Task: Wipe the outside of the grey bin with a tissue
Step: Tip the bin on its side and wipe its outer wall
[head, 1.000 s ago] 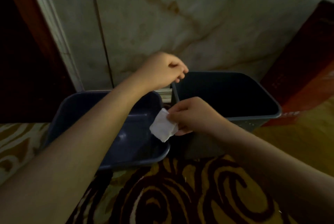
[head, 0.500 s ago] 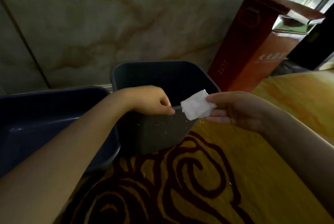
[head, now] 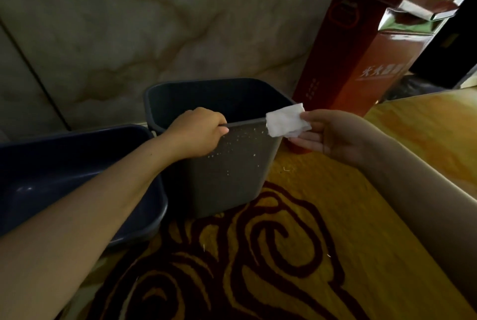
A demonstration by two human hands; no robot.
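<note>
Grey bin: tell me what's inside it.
The grey bin shows only dark inner walls; nothing visible inside. Its bottom is hidden by the near wall and shadow. The left hand grips the near rim.

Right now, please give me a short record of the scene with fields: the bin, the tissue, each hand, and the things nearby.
bin: grey bin upright on patterned carpet, pale specks on its near wall
tissue: white tissue at the bin's right rim corner
left hand: left hand, grip on the near rim
right hand: right hand, pinching the tissue
nearby: blue tub to the left, red box behind
</note>
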